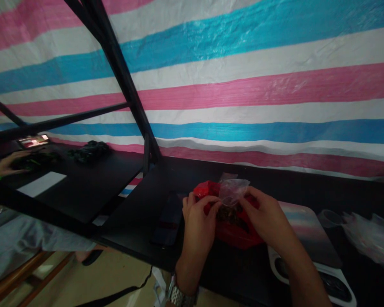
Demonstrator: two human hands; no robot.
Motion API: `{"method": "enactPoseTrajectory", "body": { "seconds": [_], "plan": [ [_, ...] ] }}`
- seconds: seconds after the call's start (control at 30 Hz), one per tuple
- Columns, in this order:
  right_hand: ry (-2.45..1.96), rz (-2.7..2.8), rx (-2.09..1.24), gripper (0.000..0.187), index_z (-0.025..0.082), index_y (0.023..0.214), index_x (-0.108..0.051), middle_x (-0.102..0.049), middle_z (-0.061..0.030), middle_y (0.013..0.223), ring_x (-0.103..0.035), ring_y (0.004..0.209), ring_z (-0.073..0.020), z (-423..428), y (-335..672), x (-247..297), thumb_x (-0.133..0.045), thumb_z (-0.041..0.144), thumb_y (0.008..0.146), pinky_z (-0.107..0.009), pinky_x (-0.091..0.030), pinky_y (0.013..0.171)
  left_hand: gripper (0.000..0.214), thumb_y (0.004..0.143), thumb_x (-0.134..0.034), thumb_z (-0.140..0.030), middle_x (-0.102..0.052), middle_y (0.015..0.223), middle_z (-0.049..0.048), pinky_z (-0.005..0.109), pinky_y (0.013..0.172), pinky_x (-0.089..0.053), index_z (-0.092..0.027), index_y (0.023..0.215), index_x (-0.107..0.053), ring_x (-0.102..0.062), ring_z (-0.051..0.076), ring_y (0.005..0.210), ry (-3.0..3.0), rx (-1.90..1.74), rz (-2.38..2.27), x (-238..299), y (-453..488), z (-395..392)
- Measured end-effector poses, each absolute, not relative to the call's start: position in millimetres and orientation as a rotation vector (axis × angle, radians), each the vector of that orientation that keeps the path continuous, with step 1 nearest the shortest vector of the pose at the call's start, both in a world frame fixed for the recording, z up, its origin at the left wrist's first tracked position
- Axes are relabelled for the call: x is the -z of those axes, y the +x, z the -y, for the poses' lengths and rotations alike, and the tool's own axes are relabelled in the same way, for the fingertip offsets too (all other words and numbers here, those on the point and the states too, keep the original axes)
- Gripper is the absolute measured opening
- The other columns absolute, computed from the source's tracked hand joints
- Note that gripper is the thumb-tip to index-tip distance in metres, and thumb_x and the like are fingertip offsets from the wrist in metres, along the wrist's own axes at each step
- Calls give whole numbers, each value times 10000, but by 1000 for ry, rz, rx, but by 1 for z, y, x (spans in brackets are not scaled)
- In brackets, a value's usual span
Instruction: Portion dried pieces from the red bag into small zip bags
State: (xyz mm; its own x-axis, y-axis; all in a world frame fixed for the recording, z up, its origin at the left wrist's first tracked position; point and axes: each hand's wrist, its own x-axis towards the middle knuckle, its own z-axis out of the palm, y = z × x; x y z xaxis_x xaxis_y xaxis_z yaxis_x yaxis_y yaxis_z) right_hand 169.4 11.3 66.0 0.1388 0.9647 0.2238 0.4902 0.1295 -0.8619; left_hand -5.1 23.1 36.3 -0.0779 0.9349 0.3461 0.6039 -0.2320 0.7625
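Observation:
My left hand (197,221) and my right hand (265,218) are both pinched on a small clear plastic bag (233,190), one hand at each side of it. The bag is held over a red tray (235,232) on the black table (137,213). Small dark pieces (228,212) lie in the tray between my hands. A metal watch (178,295) is on my left wrist.
A dark phone (168,218) lies left of the tray. A pad with a pink and grey print (307,232) and crumpled clear plastic (368,238) are on the right. Another person's hand (4,166) rests at a neighbouring table beyond a black frame post (128,89). A striped tarpaulin (259,76) hangs behind.

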Motion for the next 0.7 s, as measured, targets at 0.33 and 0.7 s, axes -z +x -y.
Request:
{"method": "enactPoseTrajectory", "body": {
  "seconds": [0.33,0.7],
  "plan": [
    [-1468,1375,-594,223,232,897,-749,-804,-77,924,-739,872,-254,-8,171,-74,-612,406,869,-388,-574,852,215,879,-783,-144,-671,1048,80,491,990,-465,-338,879,-876,-556,305,1033,1764,-1252,-1681,-48,-4,-21],
    [-1700,1130,-268,477,314,1199,-766,-783,-134,967,-734,880,-315,100,308,-46,-694,615,836,-476,-550,778,218,871,-746,-152,-696,1018,78,506,980,-489,-310,975,-854,-597,308,1034,1806,-1282,-1716,-46,-17,-24]
  ]
}}
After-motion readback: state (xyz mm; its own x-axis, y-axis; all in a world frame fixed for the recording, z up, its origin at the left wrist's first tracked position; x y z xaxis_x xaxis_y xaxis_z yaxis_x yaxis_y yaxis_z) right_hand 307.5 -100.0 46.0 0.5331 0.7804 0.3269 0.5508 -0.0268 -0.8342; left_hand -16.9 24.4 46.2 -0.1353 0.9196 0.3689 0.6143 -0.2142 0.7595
